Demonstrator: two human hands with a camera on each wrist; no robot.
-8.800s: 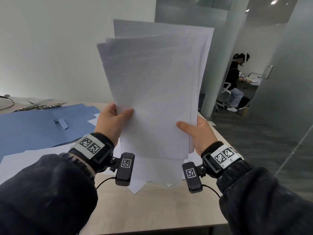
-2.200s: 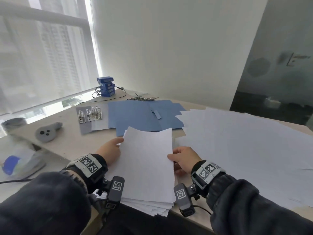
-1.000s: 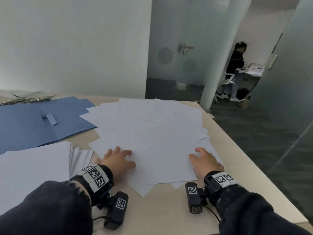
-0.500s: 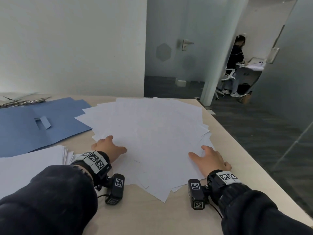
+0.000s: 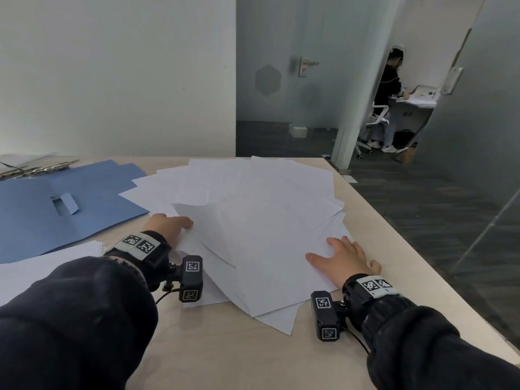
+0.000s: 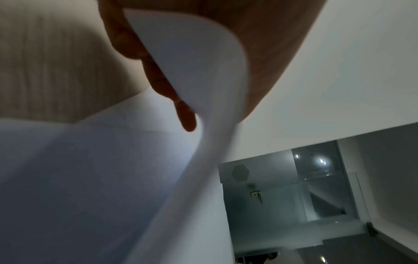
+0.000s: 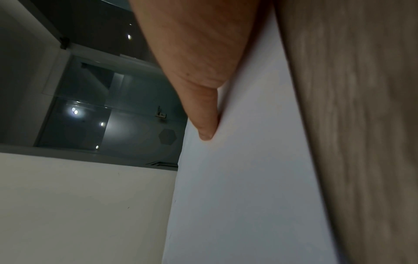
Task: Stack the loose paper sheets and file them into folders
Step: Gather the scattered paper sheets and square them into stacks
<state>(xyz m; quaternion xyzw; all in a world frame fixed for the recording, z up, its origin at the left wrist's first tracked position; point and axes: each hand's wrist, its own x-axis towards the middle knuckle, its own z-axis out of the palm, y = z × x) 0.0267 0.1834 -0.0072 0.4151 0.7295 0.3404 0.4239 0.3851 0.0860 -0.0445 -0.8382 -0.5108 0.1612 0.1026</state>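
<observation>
Loose white paper sheets (image 5: 253,220) lie fanned out in an overlapping heap in the middle of the table. My left hand (image 5: 176,223) is at the heap's left edge. In the left wrist view a sheet edge (image 6: 192,59) curls up between its fingers (image 6: 185,117) and the palm, so it grips that edge. My right hand (image 5: 337,254) lies flat with fingers spread on the heap's right side, and its thumb (image 7: 203,121) presses on the paper (image 7: 237,187). Blue folders (image 5: 56,215) lie open at the left.
A squared stack of white sheets (image 5: 36,271) sits at the near left. Metal fasteners (image 5: 36,170) lie at the far left behind the folders. The table's right edge (image 5: 422,266) runs close to my right hand. A person (image 5: 391,88) sits at a desk in the room beyond.
Both hands have pushed the spread sheets inward and toward me, so the heap is tighter. My left hand has moved further in and curled a sheet edge up.
</observation>
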